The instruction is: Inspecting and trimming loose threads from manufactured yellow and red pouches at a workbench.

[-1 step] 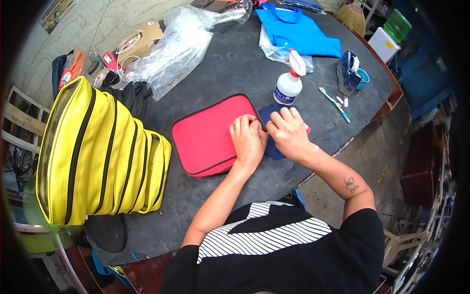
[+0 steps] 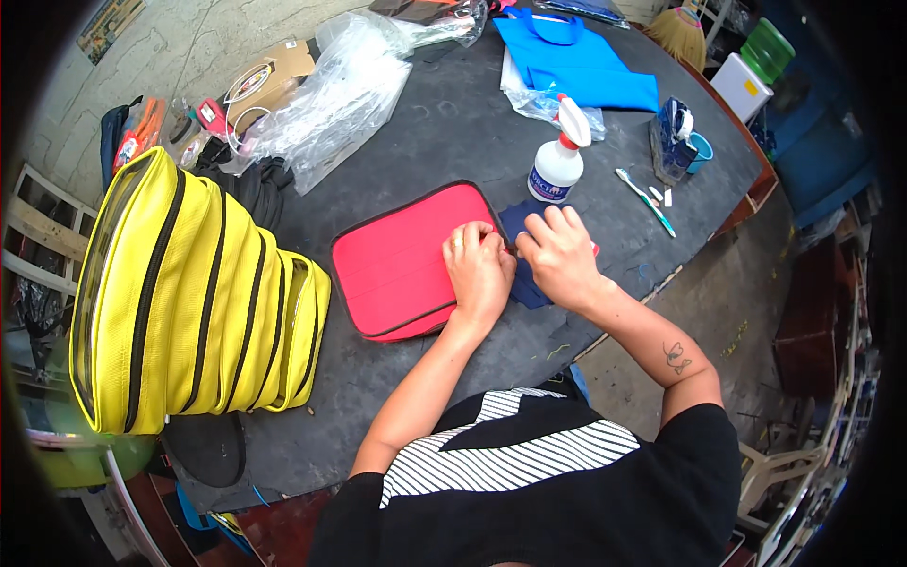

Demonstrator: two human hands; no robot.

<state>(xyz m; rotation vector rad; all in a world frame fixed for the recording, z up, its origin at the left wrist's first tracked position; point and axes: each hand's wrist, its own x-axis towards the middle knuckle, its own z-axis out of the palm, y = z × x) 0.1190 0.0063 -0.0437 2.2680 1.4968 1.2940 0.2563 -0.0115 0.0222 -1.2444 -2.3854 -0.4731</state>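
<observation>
A red zippered case (image 2: 402,260) with black edging lies flat on the dark table. My left hand (image 2: 480,274) rests on its right side, with curled fingers gripping the edge. Just beyond that edge, my right hand (image 2: 564,260) is closed in a pinch close to the left fingertips. Whatever it pinches is hidden by the fingers. Beneath the right hand lies a dark blue cloth (image 2: 529,293), and a bit of something red shows beside the hand. Behind it stands a white spray bottle (image 2: 556,168) with a red-and-white trigger head.
Yellow zippered cases (image 2: 203,293) stand in a row at the left. Clear plastic bags (image 2: 340,104) and a cardboard piece (image 2: 274,80) lie at the back left. A blue bag (image 2: 586,66) is at the back. At the right are a toothbrush (image 2: 646,202) and a light-blue cup (image 2: 699,151).
My right hand has shifted very slightly to the right. The left hand and the case look the same.
</observation>
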